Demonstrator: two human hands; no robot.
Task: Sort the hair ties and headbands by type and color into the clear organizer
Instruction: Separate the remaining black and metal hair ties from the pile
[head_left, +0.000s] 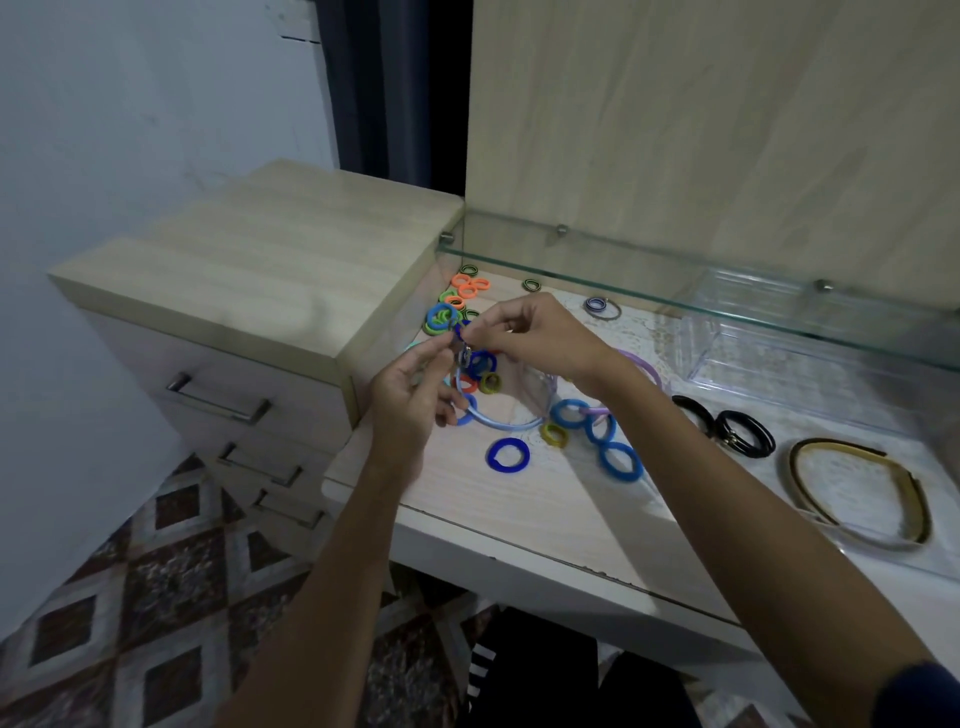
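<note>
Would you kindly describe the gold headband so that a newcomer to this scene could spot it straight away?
Start at the pale wooden desk below the glass shelf and follow it to its far right end. There, right of the black hair ties, the gold headband lies flat. It is the only gold, dark-edged open arc; the other headbands are pastel and lie near the hands.

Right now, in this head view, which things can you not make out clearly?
- The small item pinched between the left hand and the right hand: fingers cover it, too small to identify.
- The clear organizer: the glass shelf overlaps it; compartments and contents unreadable.
- The gold headband: its far end blurs near the right frame edge.
- The hair ties at the back: partly hidden by the hands.
</note>
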